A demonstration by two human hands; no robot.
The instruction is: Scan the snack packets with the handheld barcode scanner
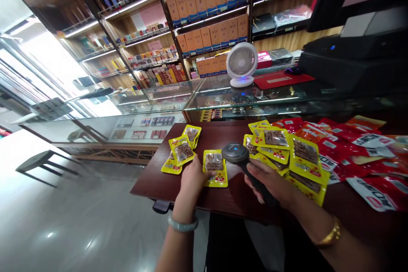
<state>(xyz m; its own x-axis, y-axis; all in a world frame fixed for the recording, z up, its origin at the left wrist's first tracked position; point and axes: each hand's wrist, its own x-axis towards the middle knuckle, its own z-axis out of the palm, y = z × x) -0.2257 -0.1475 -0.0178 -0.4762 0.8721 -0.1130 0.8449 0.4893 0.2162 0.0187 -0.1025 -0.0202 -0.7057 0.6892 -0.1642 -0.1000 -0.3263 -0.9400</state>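
My right hand point(269, 178) is wrapped round the handle of a black barcode scanner point(236, 153). The scanner's head points left, over the right edge of a yellow snack packet point(215, 161) with a clear window showing brown strips. At that packet's left edge is my left hand point(193, 174), its thumb resting on the front and its other fingers mostly hidden. Several like packets point(183, 152) lie overlapped beyond my left hand. A larger heap of yellow packets point(276, 138) lies to the right, partly behind my right hand.
Red and white snack bags point(344, 144) cover the right of the dark wooden table point(153, 180). Behind it runs a glass display counter point(204, 93) bearing a white fan point(242, 63), a red mat point(283, 80) and a black machine point(357, 63). A stool point(36, 160) stands at left.
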